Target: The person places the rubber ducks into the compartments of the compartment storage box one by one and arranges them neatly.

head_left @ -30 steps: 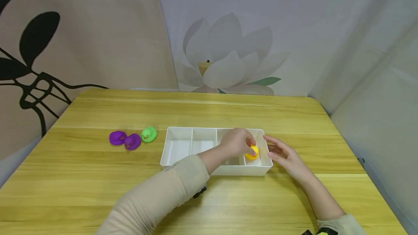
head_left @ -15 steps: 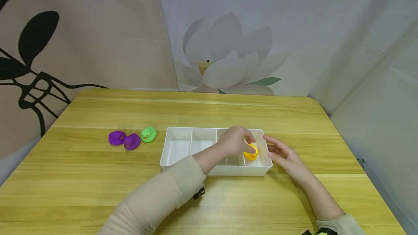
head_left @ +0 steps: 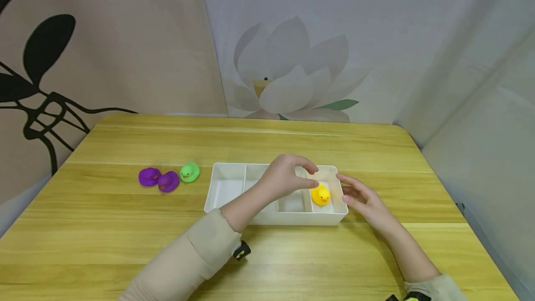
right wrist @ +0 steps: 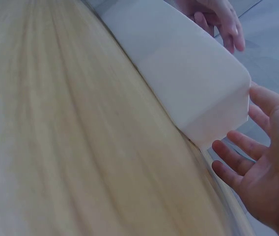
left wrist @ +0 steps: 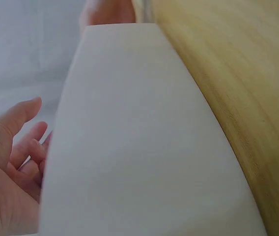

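Observation:
A white box (head_left: 301, 219) with several compartments stands on the table. A yellow rubber duck (head_left: 321, 195) sits in its rightmost compartment. Just left of the duck and above the box, my left hand (head_left: 286, 178) hovers, thumb and fingers spread apart with nothing between them. My right hand (head_left: 369, 202) is at the box's right end, its fingers loosely bent and its fingertips against or very near the end wall. In the right wrist view the right hand (right wrist: 269, 162) has its fingers stretched toward the box corner. The box's front wall (left wrist: 129, 123) fills much of the left wrist view.
Left of the box, two purple rubber ducks (head_left: 149, 177) and a green rubber duck (head_left: 190, 172) sit close together on the wooden table (head_left: 309, 264). A printed curtain (head_left: 292, 59) hangs behind the table.
My left hand has let go of the yellow duck, opened, and drawn up and to the left. The duck stays in the right compartment. My right hand has hardly moved.

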A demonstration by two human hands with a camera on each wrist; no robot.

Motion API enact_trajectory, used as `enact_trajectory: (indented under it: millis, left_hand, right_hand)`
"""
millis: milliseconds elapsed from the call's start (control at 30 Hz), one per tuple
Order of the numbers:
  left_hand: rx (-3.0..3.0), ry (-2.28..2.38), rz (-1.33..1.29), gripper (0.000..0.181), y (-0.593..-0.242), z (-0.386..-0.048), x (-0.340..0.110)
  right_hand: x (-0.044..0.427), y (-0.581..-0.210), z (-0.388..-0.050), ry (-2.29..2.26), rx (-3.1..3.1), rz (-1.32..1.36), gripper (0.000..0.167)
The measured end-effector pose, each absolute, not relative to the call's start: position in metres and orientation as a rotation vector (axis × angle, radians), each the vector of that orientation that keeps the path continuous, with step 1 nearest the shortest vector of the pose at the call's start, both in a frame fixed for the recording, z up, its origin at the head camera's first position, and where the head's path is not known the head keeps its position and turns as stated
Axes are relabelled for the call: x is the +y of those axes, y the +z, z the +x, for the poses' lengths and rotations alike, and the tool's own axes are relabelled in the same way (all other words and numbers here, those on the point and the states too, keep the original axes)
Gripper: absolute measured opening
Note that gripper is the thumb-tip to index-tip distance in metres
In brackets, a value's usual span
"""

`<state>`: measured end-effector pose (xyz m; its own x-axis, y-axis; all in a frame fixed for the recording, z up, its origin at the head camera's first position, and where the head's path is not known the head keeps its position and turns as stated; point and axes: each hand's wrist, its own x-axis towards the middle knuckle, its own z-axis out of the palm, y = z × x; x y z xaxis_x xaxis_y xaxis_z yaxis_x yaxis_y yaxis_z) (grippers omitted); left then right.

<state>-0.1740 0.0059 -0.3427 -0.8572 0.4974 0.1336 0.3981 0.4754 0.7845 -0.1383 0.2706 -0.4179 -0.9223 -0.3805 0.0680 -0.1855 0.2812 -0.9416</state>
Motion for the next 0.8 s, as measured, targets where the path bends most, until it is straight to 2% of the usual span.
enact_trajectory:
  millis: [800]
  left_hand:
    - [2.589,1.761,0.683,0.023,-0.329,-0.131,-0.062]
  right_hand:
    - [0.27,-0.419,-0.139,-1.712,2.395,-0.517,0.05]
